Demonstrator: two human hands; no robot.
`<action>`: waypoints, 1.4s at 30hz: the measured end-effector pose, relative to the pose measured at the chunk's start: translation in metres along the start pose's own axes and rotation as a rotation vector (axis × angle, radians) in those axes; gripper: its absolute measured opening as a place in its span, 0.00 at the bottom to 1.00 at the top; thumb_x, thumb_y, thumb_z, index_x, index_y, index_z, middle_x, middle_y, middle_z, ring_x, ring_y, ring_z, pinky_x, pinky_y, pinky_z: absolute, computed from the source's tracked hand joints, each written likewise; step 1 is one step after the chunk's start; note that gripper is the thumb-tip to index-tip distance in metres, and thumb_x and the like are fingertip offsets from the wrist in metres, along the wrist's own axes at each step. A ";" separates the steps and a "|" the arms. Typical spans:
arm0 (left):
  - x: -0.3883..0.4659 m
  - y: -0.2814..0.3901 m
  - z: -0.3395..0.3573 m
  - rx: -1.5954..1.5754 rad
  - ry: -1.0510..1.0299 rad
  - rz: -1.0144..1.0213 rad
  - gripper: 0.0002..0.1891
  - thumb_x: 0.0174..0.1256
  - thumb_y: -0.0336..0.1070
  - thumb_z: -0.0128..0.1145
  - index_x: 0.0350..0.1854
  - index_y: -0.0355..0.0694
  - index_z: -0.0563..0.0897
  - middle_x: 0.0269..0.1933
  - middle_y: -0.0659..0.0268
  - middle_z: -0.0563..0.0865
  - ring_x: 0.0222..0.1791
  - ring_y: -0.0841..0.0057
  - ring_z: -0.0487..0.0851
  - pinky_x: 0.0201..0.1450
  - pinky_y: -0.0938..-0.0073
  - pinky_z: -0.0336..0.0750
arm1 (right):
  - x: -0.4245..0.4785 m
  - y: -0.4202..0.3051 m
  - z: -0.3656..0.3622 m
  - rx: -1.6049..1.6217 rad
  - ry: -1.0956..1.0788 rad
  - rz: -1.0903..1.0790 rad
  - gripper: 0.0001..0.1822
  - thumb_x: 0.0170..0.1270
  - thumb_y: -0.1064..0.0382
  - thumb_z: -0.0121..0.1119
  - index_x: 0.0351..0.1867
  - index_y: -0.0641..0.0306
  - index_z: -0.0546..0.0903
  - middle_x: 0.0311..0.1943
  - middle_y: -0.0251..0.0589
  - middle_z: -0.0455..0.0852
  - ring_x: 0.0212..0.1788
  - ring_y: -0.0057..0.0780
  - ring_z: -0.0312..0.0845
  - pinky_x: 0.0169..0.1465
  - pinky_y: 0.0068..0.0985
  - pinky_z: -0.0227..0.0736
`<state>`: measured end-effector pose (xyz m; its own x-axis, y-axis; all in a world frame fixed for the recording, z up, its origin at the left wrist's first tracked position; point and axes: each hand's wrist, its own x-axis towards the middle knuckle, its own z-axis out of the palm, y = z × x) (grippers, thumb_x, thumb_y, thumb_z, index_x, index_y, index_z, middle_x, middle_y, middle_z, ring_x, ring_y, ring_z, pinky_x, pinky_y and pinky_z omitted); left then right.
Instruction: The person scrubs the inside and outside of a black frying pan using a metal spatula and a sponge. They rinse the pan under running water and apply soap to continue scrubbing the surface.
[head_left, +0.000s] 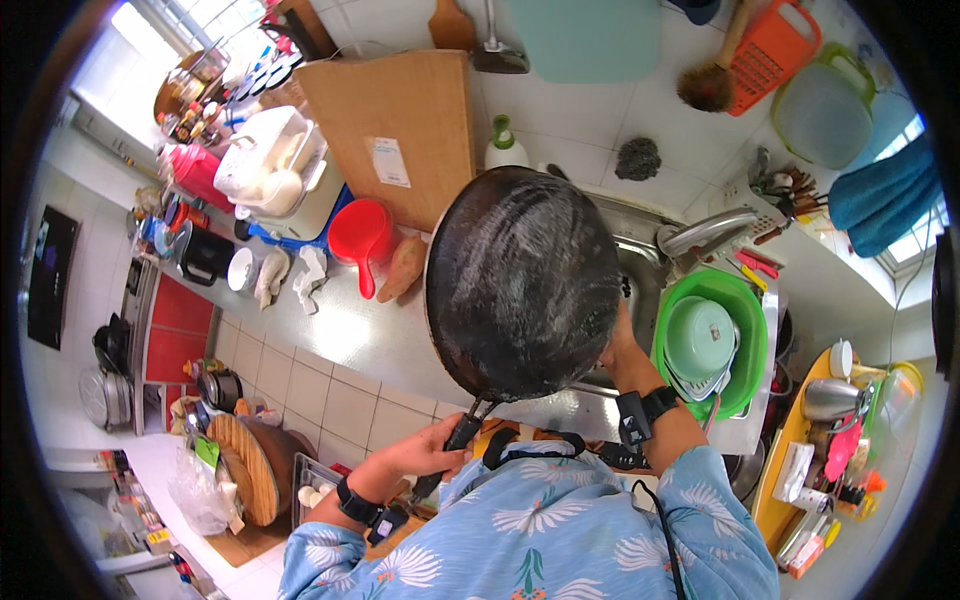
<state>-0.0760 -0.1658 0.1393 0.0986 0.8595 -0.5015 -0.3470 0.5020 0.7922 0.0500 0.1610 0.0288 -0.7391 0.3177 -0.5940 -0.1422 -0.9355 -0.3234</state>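
Observation:
A large black frying pan (525, 281) is raised in front of me, one broad dark face with whitish smears turned towards the camera. My left hand (433, 448) grips its black handle (461, 435) below the pan's near rim. At the pan's right edge is my right hand (618, 337); its fingers are hidden behind the pan, so what they do or hold cannot be seen. Behind the pan, partly covered by it, lies a stainless steel sink (643, 277) with a metal faucet (709, 231).
Right of the sink, a green basin (754, 341) holds a pale green bowl (699, 337). On the counter (330, 337) to the left are a red ladle (361, 232), a sweet potato (403, 268) and crumpled tissue (309, 279). A wooden board (405, 112) leans on the wall near a pump bottle (505, 150).

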 end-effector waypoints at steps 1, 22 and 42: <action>0.002 -0.006 -0.007 0.084 0.000 -0.008 0.16 0.64 0.26 0.54 0.52 0.36 0.66 0.29 0.68 0.75 0.21 0.81 0.76 0.26 0.81 0.71 | 0.004 0.000 -0.006 -0.015 0.019 -0.024 0.36 0.68 0.33 0.42 0.66 0.56 0.71 0.66 0.43 0.71 0.63 0.46 0.68 0.64 0.46 0.64; -0.001 -0.014 -0.078 -0.323 0.417 0.673 0.40 0.70 0.69 0.36 0.69 0.37 0.65 0.69 0.61 0.71 0.69 0.68 0.67 0.71 0.63 0.59 | -0.019 -0.009 0.052 -0.133 0.004 -0.209 0.37 0.64 0.34 0.56 0.62 0.64 0.74 0.58 0.46 0.79 0.56 0.39 0.77 0.59 0.35 0.72; 0.008 0.119 -0.013 0.153 0.606 0.524 0.16 0.77 0.42 0.49 0.27 0.40 0.73 0.26 0.83 0.66 0.29 0.93 0.61 0.31 0.86 0.60 | -0.039 -0.027 0.103 -0.479 -0.099 -0.351 0.35 0.73 0.39 0.43 0.69 0.65 0.65 0.66 0.48 0.70 0.65 0.40 0.65 0.68 0.31 0.58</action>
<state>-0.1286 -0.1004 0.2249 -0.5781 0.8072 -0.1191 -0.0724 0.0946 0.9929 0.0149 0.1575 0.1368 -0.7626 0.5575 -0.3282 -0.0931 -0.5966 -0.7971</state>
